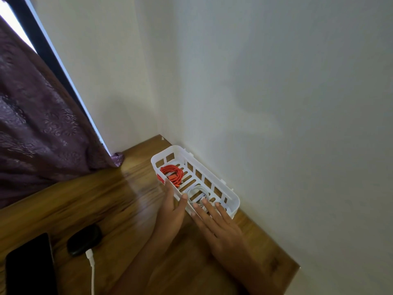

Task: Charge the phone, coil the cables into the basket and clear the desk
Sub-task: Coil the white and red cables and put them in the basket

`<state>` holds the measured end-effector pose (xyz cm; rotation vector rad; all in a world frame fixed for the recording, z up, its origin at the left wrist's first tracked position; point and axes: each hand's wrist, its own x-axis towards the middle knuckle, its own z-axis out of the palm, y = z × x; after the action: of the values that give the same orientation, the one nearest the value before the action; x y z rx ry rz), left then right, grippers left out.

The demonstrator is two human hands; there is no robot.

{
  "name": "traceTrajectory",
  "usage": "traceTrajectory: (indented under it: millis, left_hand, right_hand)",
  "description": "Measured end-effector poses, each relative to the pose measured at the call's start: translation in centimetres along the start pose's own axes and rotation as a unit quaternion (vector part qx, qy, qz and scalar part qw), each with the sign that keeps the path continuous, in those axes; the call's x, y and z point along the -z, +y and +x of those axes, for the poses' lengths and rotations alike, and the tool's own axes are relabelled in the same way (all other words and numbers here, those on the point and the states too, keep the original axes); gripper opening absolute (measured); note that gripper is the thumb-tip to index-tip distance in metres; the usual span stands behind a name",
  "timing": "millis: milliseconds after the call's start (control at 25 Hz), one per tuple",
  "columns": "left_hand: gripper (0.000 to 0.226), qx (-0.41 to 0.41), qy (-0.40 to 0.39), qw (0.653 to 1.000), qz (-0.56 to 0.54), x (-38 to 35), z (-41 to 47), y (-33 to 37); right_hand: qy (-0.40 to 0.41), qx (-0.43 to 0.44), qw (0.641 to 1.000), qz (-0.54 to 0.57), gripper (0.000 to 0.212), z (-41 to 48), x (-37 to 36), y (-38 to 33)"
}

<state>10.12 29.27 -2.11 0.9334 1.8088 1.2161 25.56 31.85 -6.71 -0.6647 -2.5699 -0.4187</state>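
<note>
One white basket, two coiled cables inside it, one red, one white, two open hands, one phone, one plugged white cable, one black case

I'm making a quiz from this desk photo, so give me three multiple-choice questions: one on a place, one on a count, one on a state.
1. Where does the red cable lie?
A. in the basket's far end
B. on the desk
C. on the phone

2. How many coiled cables are in the basket?
A. one
B. two
C. four

3. How are the hands?
A. gripping the phone
B. fists
C. open at the basket

Answers:
1 A, the red coil sits inside the far end.
2 B, red plus the white cable.
3 C, left hand and right hand show spread fingers.
</note>
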Motion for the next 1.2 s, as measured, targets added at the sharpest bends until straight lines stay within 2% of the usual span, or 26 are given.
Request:
traceTrajectory:
  millis: [160, 400, 480, 640, 760, 960, 1200]
  left_hand:
    - [0.066, -0.008, -0.011, 1.0, 0.021, -1.1, 0.7, 0.6]
    - [0.067, -0.008, -0.017, 0.999, 0.038, -1.5, 1.3, 0.4]
    - [0.067, -0.008, -0.018, 0.999, 0.029, -1.3, 1.3, 0.3]
    - [0.068, -0.036, -0.011, 0.998, 0.049, -0.4, 0.5, 0.2]
    - [0.071, -0.07, -0.025, 0.995, 0.059, 0.5, -2.1, 0.8]
    - [0.067, -0.121, -0.011, 0.988, 0.09, 3.9, -8.8, 2.1]
    - [0.065, -0.171, 0.038, 0.982, 0.076, 10.9, -21.4, 1.4]
  right_hand:
    - [-0.04, -0.005, 0.999, -0.024, 0.086, 0.3, 1.0, 0.6]
    - [-0.04, -0.017, 0.999, -0.016, 0.087, -0.1, 0.6, 0.6]
    - [-0.029, -0.025, 0.999, -0.006, 0.083, -0.1, 0.5, 0.4]
    - [-0.016, -0.054, 0.998, 0.017, 0.061, 0.2, 0.7, 0.0]
    - [-0.01, -0.071, 0.997, 0.021, 0.044, 0.6, 2.2, -0.8]
    - [0.034, -0.076, 0.996, 0.024, 0.045, 0.9, 6.9, -4.9]
    - [0.085, -0.111, 0.989, 0.038, 0.043, 0.3, 15.8, -15.4]
